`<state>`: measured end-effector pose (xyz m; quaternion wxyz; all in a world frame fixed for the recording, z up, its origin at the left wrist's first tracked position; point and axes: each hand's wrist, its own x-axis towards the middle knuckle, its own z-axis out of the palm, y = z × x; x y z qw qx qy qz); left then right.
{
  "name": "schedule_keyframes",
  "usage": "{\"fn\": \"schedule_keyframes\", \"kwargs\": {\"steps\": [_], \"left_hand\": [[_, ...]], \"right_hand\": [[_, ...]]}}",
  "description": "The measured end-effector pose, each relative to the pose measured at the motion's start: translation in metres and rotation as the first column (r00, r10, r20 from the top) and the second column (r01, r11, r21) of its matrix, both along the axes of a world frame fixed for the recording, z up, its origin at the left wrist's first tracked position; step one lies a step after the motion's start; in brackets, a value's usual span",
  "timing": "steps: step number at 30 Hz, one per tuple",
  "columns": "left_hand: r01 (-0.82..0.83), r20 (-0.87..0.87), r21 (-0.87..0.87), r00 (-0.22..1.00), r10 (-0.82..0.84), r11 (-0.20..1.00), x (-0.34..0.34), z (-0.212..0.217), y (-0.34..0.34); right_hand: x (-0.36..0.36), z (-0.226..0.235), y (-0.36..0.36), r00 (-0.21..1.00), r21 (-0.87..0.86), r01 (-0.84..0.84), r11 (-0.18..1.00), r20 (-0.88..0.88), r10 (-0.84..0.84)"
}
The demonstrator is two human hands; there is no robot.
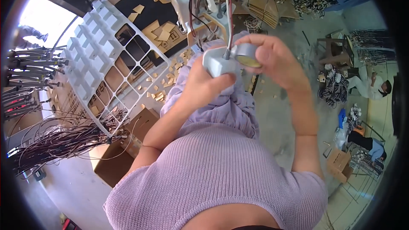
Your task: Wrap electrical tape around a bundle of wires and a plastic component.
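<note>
L hand [200, 86] closed round a grey plastic block [216, 62], wire [229, 12] rising from its top. R hand [272, 61] grips a grey tape roll [246, 54], pressed vs. block's right side. Both held at chest height, hands touching. White lattice frame [106, 59] w/ wire bundles [59, 138] off to the left.

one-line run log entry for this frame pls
left hand: grips grey block | right hand: holds grey tape roll at block | wires: above

The person wears a lilac ribbed knit top with short sleeves, forearms bare.
</note>
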<state>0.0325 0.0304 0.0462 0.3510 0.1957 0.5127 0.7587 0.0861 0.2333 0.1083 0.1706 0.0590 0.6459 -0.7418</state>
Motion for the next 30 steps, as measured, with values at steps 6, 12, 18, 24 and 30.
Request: {"fn": "schedule_keyframes", "kwargs": {"steps": [6, 12, 18, 24, 30], "left_hand": [[0.201, 0.236, 0.002, 0.952, -0.196, 0.980, 0.006, -0.002, 0.000], [0.545, 0.344, 0.394, 0.660, -0.668, 0.740, 0.000, -0.007, -0.002], [0.321, 0.369, 0.250, 0.841, -0.397, 0.913, -0.005, 0.000, -0.012], [-0.336, -0.621, -0.259, 0.776, 0.110, 0.906, 0.005, -0.015, -0.004], [0.165, 0.006, -0.080, 0.986, -0.165, 0.983, 0.010, -0.004, -0.015]], "right_hand": [[0.007, -0.005, -0.012, 0.956, 0.246, 0.145, 0.959, -0.283, -0.072], [-0.030, -0.023, 0.012, 0.800, 0.305, -0.310, 0.901, -0.429, 0.420], [-0.026, -0.005, 0.018, 0.869, 0.539, -0.142, 0.830, -0.334, 0.365], [0.018, -0.016, -0.021, 0.988, -0.126, 0.135, 0.983, -0.060, -0.143], [-0.008, -0.043, -0.037, 0.787, 0.164, 0.358, 0.919, -0.582, -0.203]]}}
